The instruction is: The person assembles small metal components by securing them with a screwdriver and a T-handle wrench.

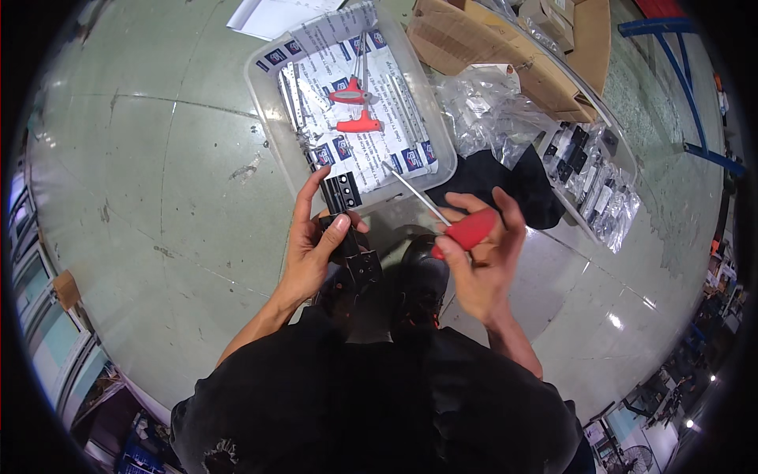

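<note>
My left hand (310, 245) is closed around a black metal hinge (341, 193) with screw holes in its plates, held upright over my shoes. Between the fingers of my right hand (483, 265) sits the red handle of a T-handle hex key (471, 231). Its thin steel shaft points up and left, the tip apart from the hinge. Beyond both hands stands a clear plastic bin (448, 162) lined with printed sheet. Two more red T-handle keys, one upper (350, 95) and one lower (359, 122), lie inside it, with metal strips along its sides.
To the bin's right are a cardboard box (505, 55), crumpled clear plastic bags (489, 107) and a black cloth (513, 186). Farther right, a tray (596, 233) holds several bagged black hinges. White paper (276, 16) lies behind the bin; a blue metal frame (671, 55) stands at far right.
</note>
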`<state>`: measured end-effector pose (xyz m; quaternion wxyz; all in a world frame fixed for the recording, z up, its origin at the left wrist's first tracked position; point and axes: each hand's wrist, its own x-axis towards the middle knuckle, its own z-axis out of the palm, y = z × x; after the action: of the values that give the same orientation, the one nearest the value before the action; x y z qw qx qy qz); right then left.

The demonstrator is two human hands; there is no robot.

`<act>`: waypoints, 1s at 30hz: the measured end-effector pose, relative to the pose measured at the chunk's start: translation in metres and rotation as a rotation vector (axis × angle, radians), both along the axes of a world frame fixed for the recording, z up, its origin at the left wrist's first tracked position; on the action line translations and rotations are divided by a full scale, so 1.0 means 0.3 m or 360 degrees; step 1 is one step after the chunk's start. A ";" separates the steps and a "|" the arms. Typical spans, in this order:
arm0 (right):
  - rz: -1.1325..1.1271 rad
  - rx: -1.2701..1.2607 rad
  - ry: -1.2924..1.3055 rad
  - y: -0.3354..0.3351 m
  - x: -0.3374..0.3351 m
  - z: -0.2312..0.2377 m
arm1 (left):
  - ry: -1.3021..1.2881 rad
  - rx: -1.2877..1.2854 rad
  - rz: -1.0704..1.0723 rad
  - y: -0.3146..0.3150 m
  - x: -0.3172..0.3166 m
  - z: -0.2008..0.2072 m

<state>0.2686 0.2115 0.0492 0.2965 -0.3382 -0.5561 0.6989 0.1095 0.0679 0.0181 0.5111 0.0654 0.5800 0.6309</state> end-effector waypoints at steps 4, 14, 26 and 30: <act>0.0306 0.0197 -0.0061 0.072 0.037 0.029 | 0.0075 -0.0011 -0.0108 -0.006 -0.002 0.014; 0.0615 0.0756 -0.0131 0.088 0.039 0.029 | 0.0085 0.0093 -0.0284 -0.013 0.006 0.015; 0.0644 0.0768 -0.0230 0.099 0.044 0.024 | 0.0133 0.0003 -0.0298 -0.009 -0.005 0.041; 0.0828 0.1316 -0.0249 0.144 0.028 0.041 | 0.0269 -0.0073 -0.0328 -0.019 -0.022 0.030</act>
<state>0.2770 0.2548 0.0615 0.1789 -0.0935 -0.8734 0.4433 0.1029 0.0621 0.0272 0.5239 0.1659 0.6254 0.5540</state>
